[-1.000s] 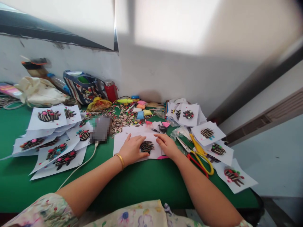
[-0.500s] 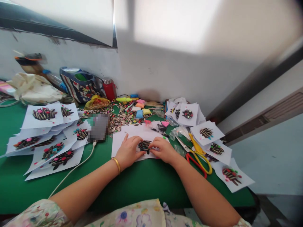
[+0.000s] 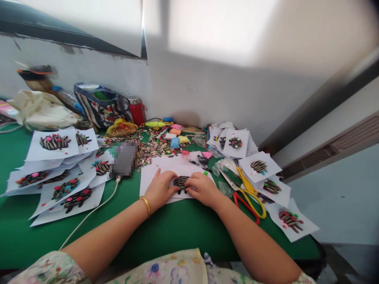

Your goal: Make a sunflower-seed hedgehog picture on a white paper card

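A small dark figure covered with striped sunflower seeds [image 3: 181, 182] lies on white paper [image 3: 166, 162] in front of me. Its lower edge shows two short black stubs. My left hand [image 3: 161, 188], with a gold bangle at the wrist, curls its thumb and fingers around the figure's left side. At the right side, the bent fingertips of my right hand [image 3: 203, 188] press against the figure and cover that end. Whether a separate small piece sits between the right fingertips is hidden.
Finished seed figures on white sheets lie left [image 3: 66, 193] and right [image 3: 259, 167]. Loose sunflower seeds [image 3: 145, 148] and coloured clay packs [image 3: 174, 142] lie behind the paper. Yellow-handled scissors [image 3: 251, 193] rest at right. A white cable [image 3: 97, 213] runs to a blurred device [image 3: 122, 159].
A second black stub now shows at the figure's lower edge, left of the first. My right fingertips have shifted slightly; my left hand stays nearly in place.
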`<state>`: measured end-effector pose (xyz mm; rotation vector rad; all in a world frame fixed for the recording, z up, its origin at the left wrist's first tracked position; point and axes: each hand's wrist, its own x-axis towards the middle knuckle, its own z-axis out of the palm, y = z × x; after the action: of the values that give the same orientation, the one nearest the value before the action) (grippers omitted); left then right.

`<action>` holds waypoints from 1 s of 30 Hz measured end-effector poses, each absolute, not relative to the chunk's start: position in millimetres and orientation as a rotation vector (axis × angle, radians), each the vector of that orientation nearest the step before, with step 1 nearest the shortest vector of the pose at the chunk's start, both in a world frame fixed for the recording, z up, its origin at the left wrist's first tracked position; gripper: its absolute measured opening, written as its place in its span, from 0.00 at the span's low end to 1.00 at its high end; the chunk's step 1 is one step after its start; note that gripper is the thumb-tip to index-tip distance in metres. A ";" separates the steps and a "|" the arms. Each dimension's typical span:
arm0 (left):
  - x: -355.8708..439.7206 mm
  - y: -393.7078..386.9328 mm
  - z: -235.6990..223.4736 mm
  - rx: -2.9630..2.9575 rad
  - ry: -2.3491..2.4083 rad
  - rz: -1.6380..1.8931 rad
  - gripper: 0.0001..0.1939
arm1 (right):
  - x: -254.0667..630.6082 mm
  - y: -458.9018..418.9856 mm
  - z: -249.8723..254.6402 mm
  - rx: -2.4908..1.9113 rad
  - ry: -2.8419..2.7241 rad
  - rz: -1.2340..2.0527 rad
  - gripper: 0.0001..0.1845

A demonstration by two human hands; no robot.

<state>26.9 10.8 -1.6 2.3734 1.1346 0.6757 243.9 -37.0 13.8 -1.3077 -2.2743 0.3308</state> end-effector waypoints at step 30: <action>-0.9 24.6 13.7 2.486 1.266 0.661 0.22 | 258.7 -16.9 -11.8 -1.460 -1.671 0.530 0.11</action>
<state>-0.9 24.6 13.7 2.4864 1.2662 0.6608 258.7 -16.9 -11.8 -1.4598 -1.6710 0.5299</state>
